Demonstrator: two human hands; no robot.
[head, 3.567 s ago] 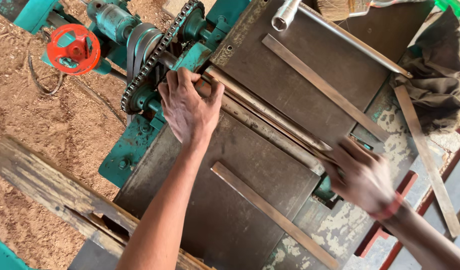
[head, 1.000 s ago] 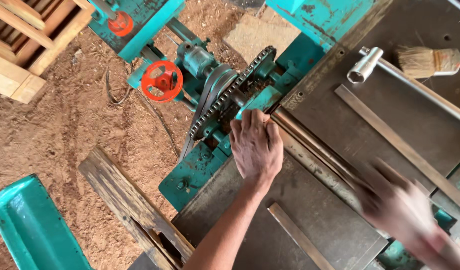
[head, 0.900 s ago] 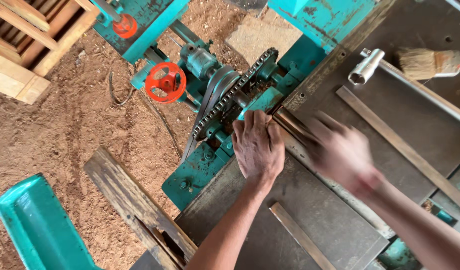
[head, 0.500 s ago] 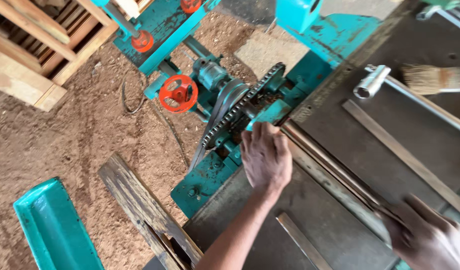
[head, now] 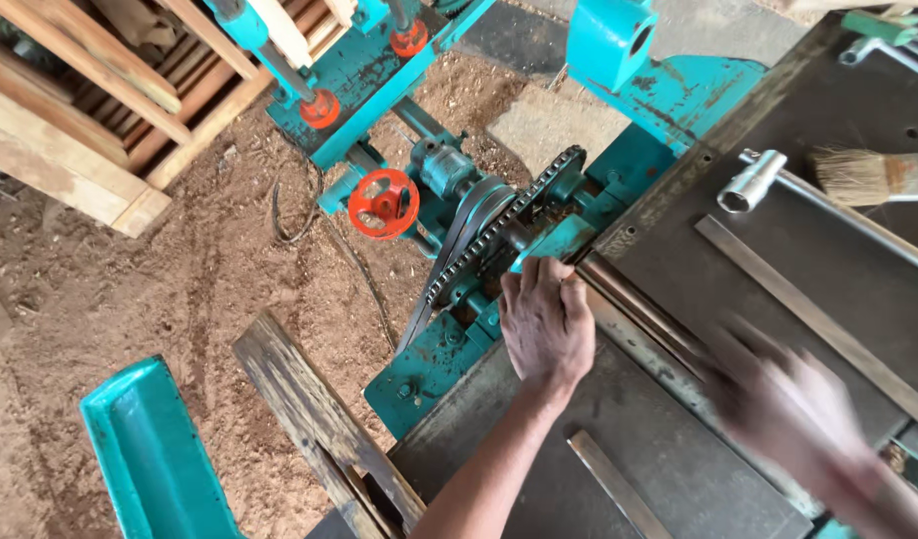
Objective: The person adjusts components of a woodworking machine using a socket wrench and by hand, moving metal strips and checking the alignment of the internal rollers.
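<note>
On the planer table [head: 679, 439], left hand [head: 547, 327] fingers clasp the roller [head: 639, 309]; right hand [head: 798, 419] blurred, grip unclear

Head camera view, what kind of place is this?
Most likely a woodworking shop or small sawmill. Sawdust covers the ground, timber planks are stacked nearby, and the left hand rests on a teal planing machine driven by chain and sprocket.

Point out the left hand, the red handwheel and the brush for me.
left hand [head: 547, 324], head view, on the back of the hand.
red handwheel [head: 383, 203], head view, on its hub.
brush [head: 850, 176], head view, on the bristles.
</note>
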